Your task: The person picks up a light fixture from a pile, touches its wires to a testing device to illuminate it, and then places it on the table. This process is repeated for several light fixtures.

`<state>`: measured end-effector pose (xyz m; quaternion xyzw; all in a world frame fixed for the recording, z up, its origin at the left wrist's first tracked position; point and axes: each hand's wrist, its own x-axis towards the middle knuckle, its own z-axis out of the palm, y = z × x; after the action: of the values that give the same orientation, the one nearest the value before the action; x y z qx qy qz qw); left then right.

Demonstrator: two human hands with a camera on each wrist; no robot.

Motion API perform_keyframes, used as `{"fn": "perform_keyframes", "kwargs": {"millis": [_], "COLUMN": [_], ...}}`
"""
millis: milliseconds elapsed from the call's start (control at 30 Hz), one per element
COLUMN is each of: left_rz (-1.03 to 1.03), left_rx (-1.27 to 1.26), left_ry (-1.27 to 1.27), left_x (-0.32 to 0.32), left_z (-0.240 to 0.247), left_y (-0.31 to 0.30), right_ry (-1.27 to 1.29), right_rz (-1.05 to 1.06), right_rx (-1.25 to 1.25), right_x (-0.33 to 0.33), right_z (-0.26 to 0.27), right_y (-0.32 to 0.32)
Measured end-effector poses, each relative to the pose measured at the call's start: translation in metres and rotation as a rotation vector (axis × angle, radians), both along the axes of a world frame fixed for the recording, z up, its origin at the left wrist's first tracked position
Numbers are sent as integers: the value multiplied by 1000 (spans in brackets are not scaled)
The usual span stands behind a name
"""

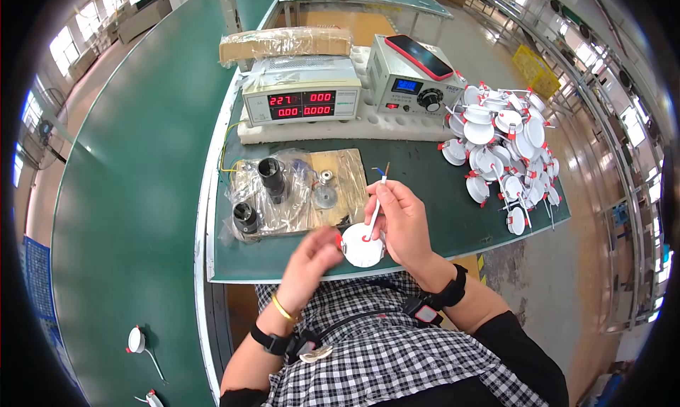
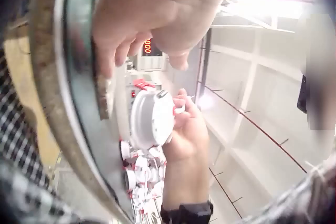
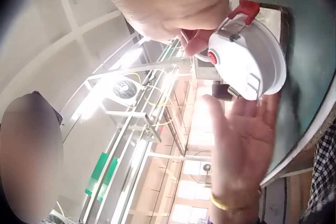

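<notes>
A round white lamp (image 1: pixel 363 246) with a red cable grommet and spring clips hangs over the table's front edge. Its white cable (image 1: pixel 375 216) rises to bare-ended blue and brown wires. The right hand (image 1: pixel 402 226) pinches this cable between thumb and fingers, its lower fingers close to the lamp. Beside the lamp's left edge is the left hand (image 1: pixel 308 265), blurred in the head view; in the right wrist view the left hand (image 3: pixel 244 134) has its fingers extended near the lamp (image 3: pixel 241 61). Whether it touches the lamp cannot be told.
A heap of white lamps (image 1: pixel 496 148) lies at the right. Behind stand a meter with red digits (image 1: pixel 301 106) and a grey box with a dial (image 1: pixel 414 88), a phone on it. A plastic-wrapped board (image 1: pixel 347 166) holds black sockets (image 1: pixel 271 177). More lamps (image 1: pixel 137 340) lie on the left green surface.
</notes>
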<state>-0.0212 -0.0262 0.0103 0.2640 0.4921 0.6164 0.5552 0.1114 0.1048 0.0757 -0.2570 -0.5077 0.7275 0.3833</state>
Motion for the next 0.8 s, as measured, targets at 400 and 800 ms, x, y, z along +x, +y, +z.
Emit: {"fn": "perform_keyframes", "kwargs": {"millis": [400, 800], "left_rz": [-184, -143], "left_rx": [31, 37], "left_ry": [110, -469], "left_x": [22, 10], "left_z": [-5, -4], "left_y": [11, 18], "right_ry": [-558, -985], "right_rz": [-88, 241], "right_rx": [489, 679], "right_x": [-9, -51], "right_z": [-9, -33], "right_y": [18, 61]}}
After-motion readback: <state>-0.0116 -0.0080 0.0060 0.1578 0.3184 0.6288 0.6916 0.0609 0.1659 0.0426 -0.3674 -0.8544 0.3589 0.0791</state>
